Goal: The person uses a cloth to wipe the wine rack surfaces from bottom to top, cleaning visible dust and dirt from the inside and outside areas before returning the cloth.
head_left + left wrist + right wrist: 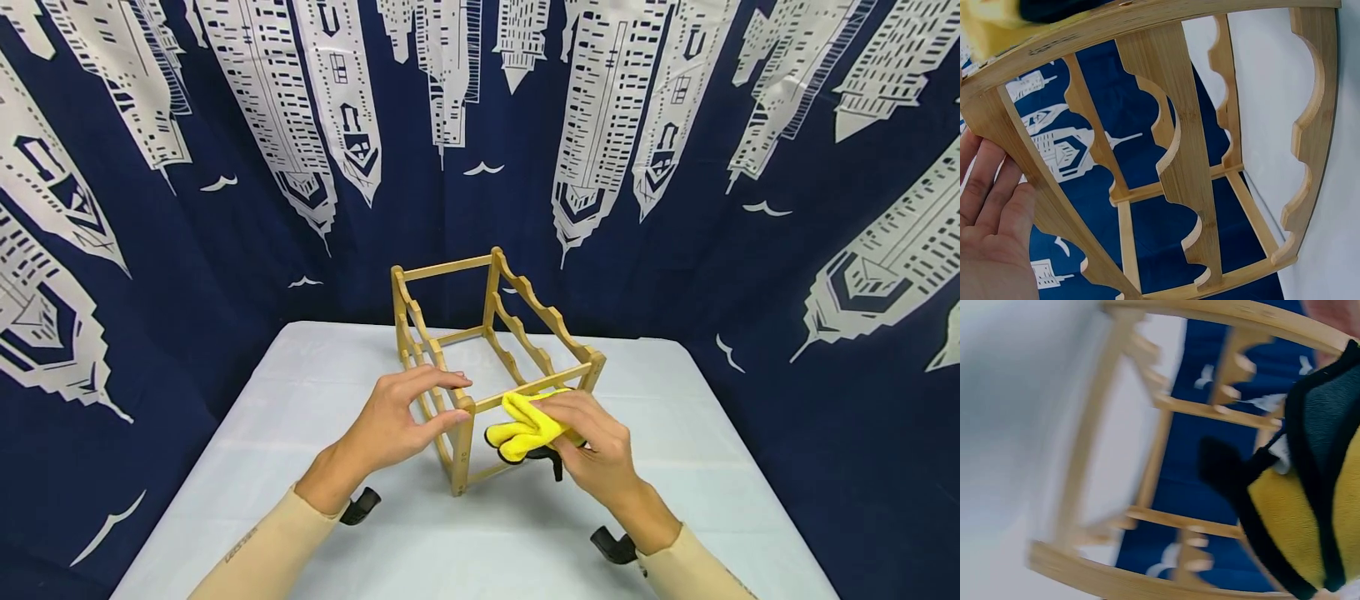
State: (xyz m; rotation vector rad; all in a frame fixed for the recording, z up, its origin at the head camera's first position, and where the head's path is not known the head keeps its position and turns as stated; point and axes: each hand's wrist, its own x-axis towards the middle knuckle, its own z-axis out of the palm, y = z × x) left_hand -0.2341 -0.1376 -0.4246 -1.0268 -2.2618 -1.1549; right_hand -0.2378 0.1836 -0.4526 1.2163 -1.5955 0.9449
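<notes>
Yellow plush cloth (525, 429) with black edging is bunched in the right hand (600, 446), whose grip pinches it between thumb and fingers at 4 o'clock of the wooden rack (462, 454). From the head camera the cloth overlaps the front top bar (540, 385); whether it presses on the wood I cannot tell. The left hand (401, 417) is at 8 o'clock, its grip wide, thumb and fingers parted around the near left corner.

The left wrist view shows what the head view hides: the left fingertips lie along the edge of a scalloped side rail (1004, 128), while only a blurred scrap of cloth enters at 11 o'clock. The right wrist view alone reveals the cloth's dark grey-blue side (1329, 409) and a small white label (1280, 454); there the cloth fills 3 o'clock and blocks part of the rack, and a blurred patch of skin shows at 1 o'clock.

Around them, the rack stands on a white worktop (675, 433), with a navy curtain (480, 217) of upside-down white buildings at 12 o'clock. Black fittings sit by the wrists, one at 7 o'clock (362, 506), another at 5 (613, 546). The right hand partly hides the rack's near right side.
</notes>
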